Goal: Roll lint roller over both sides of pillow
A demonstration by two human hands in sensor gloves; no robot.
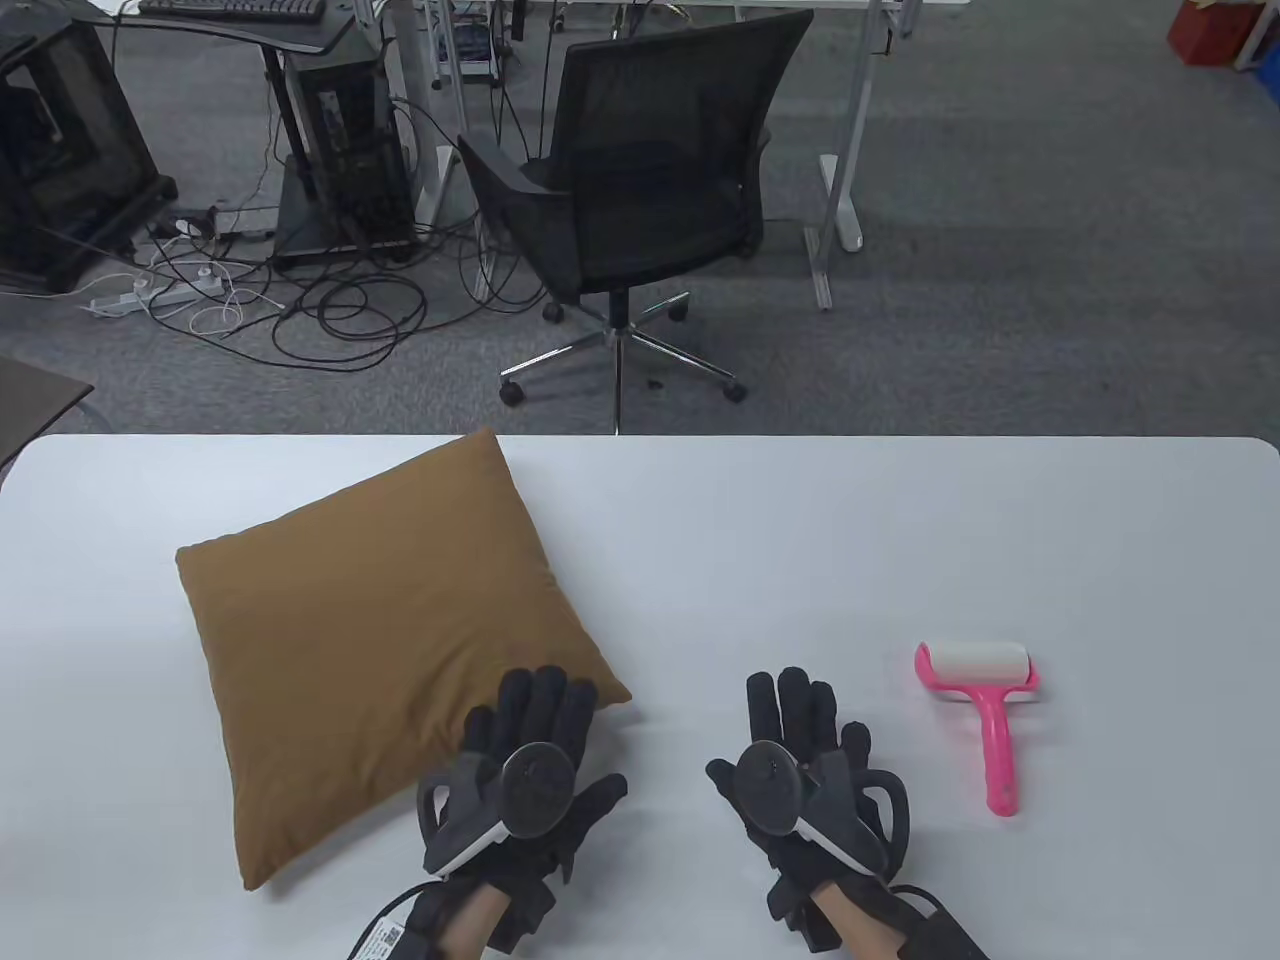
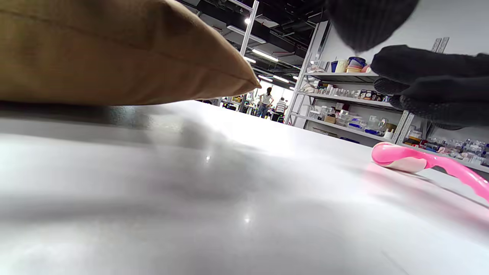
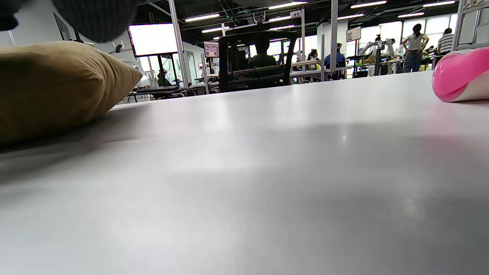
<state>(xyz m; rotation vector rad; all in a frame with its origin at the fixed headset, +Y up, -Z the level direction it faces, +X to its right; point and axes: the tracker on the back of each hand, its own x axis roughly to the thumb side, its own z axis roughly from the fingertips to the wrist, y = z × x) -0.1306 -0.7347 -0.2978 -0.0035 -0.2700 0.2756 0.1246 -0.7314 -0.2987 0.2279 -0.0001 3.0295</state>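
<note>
A mustard-brown square pillow [image 1: 380, 650] lies flat on the left half of the white table [image 1: 760, 540]; it also shows in the left wrist view [image 2: 114, 53] and the right wrist view [image 3: 49, 88]. A pink lint roller [image 1: 985, 705] with a white roll lies on the table at the right, handle toward me, also seen as the roller [image 2: 416, 160] and roller [image 3: 460, 74]. My left hand [image 1: 535, 740] lies flat with straight fingers over the pillow's near right corner. My right hand [image 1: 800, 745] rests flat on the table, left of the roller, holding nothing.
A black mesh office chair [image 1: 640, 190] stands beyond the table's far edge, with computer towers and loose cables on the floor at the back left. Shelving [image 2: 344, 103] with boxes and several people appear far off in the wrist views.
</note>
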